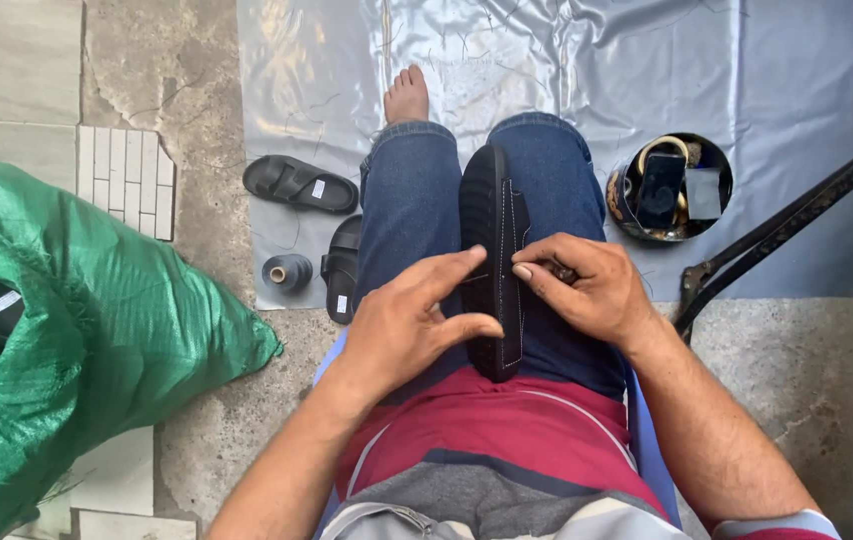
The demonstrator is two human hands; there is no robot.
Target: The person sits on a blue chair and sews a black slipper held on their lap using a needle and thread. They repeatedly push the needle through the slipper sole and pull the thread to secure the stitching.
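Note:
A black sandal [492,215] with white stitching along its edge stands on its side between my knees, wedged between my blue-jeaned thighs. My left hand [409,322] rests on the left side of the sandal, thumb and index finger spread around its edge. On the right side my right hand [587,285] has its fingers pinched together on something small at the stitched rim; what it pinches is too small to tell.
Two more black sandals [302,183] [343,268] and a grey thread spool [288,272] lie on a shiny grey sheet [567,60] to the left. A round tin [669,187] of tools sits right. A green woven sack [97,330] fills the left. A dark metal bar [797,220] slants at right.

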